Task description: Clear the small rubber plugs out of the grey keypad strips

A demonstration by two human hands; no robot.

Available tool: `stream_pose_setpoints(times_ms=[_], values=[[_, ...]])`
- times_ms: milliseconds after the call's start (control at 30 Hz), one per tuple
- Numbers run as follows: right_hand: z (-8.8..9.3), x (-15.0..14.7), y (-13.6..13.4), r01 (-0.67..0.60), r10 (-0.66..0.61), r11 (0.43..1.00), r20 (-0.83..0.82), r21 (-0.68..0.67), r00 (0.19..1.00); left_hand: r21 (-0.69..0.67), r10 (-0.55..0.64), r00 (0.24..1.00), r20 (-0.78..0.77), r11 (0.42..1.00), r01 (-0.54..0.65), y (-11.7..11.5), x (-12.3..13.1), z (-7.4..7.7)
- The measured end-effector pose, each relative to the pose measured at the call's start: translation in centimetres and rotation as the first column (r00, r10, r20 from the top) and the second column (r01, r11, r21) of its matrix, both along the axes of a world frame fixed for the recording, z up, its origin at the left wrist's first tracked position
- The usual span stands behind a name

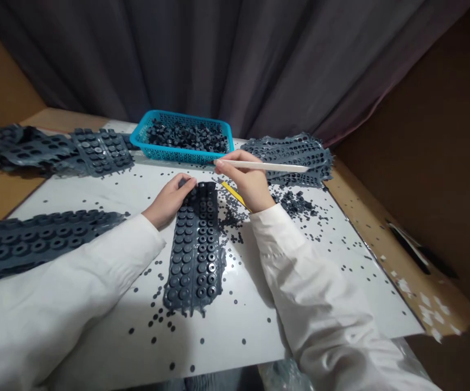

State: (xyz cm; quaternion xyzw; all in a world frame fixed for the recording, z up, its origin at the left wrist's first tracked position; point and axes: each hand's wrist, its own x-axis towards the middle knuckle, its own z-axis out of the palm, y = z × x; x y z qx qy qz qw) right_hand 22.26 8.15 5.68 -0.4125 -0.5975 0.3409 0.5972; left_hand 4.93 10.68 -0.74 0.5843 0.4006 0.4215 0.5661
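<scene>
A dark grey moulded rubber sheet [196, 250] with rows of round raised parts lies in front of me on the white board. My left hand [170, 198] is closed on its far left corner, thumb on top. Above the sheet's far right corner, my right hand [249, 182] grips a slim white stick-like tool [278, 165], whose tip end is by my fingertips. Just under that hand shows a yellow strip [235, 195]; whether it lies on the board or is held, I cannot tell. Small black discs [233, 214] are scattered around the sheet.
A blue basket [182, 156] of small black parts stands at the back. Punched-out rubber sheets [296, 155] lie back right, with more sheets [100, 152] back left and another [35, 239] at left. Loose black pieces [296, 203] are heaped at right. A dark pen-like tool [408, 247] lies far right.
</scene>
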Motion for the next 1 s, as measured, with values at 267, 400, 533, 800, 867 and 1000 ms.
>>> stream_pose_setpoints(times_ms=[267, 400, 533, 800, 867, 1000], values=[[-3.5, -0.8, -9.8, -0.395, 0.207, 0.868, 0.505, 0.3, 0.838, 0.394, 0.1, 0.947, -0.304, 0.919, 0.029, 0.5, -0.6, -1.6], [-6.7, 0.3, -12.7, -0.451, 0.269, 0.868, 0.566, 0.208, 0.779, 0.519, 0.129, 0.832, -0.539, 0.829, 0.208, -0.1, -0.6, -1.1], [-7.2, 0.6, -12.7, -0.472, 0.294, 0.862, 0.576, 0.185, 0.763, 0.503, 0.143, 0.76, -0.634, 0.823, 0.265, -0.5, -0.5, -1.0], [-7.0, 0.7, -12.4, -0.458, 0.251, 0.871, 0.638, 0.18, 0.728, 0.482, 0.134, 0.731, -0.669, 0.826, 0.29, -0.5, -0.5, -1.1], [-6.9, 0.7, -12.2, -0.478, 0.185, 0.849, 0.721, 0.224, 0.667, 0.486, 0.139, 0.727, -0.672, 0.824, 0.292, -0.5, -0.5, -1.2], [-6.8, 0.4, -11.9, -0.489, 0.058, 0.814, 0.795, 0.313, 0.604, 0.486, 0.144, 0.717, -0.682, 0.822, 0.298, -0.5, -0.5, -1.2]])
